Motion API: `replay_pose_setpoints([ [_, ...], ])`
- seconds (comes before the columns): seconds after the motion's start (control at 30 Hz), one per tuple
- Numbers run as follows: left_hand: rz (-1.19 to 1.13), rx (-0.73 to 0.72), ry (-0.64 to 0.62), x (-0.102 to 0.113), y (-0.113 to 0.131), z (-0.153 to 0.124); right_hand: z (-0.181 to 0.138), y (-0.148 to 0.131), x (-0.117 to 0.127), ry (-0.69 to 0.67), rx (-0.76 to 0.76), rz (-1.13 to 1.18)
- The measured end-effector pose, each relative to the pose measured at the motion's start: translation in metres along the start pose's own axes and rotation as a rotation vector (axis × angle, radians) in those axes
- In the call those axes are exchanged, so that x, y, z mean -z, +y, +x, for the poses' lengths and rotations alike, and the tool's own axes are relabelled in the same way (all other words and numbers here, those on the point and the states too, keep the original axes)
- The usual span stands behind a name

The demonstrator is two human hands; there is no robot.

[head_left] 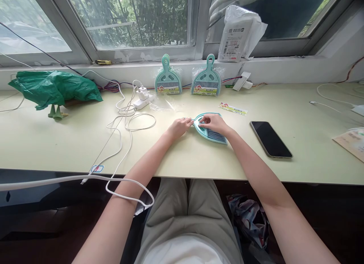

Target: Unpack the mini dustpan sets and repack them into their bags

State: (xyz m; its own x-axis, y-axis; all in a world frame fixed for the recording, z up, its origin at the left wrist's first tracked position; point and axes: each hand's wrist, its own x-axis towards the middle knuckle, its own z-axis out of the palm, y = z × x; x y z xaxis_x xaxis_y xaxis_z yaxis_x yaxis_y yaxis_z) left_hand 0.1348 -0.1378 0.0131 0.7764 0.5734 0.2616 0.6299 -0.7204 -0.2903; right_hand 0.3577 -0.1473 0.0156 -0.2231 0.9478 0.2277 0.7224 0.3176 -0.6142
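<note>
A small mint-green dustpan (201, 130) with a matching hand brush (216, 136) nested in it lies on the table in front of me, its handle pointing left. My left hand (181, 127) is closed round the handle end, which its fingers mostly hide. My right hand (214, 124) reaches over the brush from the right, thumb and fingers bent together on the brush's upper part. Grey bristles show below that hand. Just behind lies a printed label strip (233, 109).
Two wrapped dustpan sets (168, 80) lean against the sill. A phone (270, 139) lies to the right. White cables (129, 129) and a power strip (143, 101) spread on the left, one cable crossing my left forearm. A green plastic bag (54, 88) sits far left.
</note>
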Motion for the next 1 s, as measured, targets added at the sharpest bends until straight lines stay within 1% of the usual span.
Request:
replay_pose_setpoints([
  [0.13,-0.036,0.005,0.005,-0.001,-0.001,0.0,-0.001,-0.001,0.001,0.0,0.004,0.0],
  [0.27,-0.058,-0.016,-0.012,-0.002,-0.002,-0.001,-0.002,-0.003,0.002,-0.028,-0.029,0.006],
  [0.37,-0.064,-0.025,-0.002,-0.003,-0.004,-0.001,-0.002,-0.004,0.002,-0.03,-0.042,0.005],
  [0.47,-0.061,-0.033,0.019,-0.003,-0.006,-0.002,-0.002,-0.005,0.001,-0.024,-0.023,-0.01],
  [0.57,-0.059,-0.04,0.049,-0.002,-0.008,-0.004,-0.002,-0.005,0.0,-0.022,0.027,-0.036],
  [0.73,-0.062,-0.041,0.134,-0.001,-0.009,-0.006,-0.003,-0.007,0.001,-0.021,0.03,-0.094],
  [0.9,-0.081,0.052,0.3,-0.004,-0.014,-0.007,-0.004,-0.011,0.006,0.019,-0.031,-0.128],
  [1.0,-0.111,0.107,0.35,-0.002,-0.017,-0.008,-0.005,-0.015,0.007,0.035,-0.036,-0.127],
])
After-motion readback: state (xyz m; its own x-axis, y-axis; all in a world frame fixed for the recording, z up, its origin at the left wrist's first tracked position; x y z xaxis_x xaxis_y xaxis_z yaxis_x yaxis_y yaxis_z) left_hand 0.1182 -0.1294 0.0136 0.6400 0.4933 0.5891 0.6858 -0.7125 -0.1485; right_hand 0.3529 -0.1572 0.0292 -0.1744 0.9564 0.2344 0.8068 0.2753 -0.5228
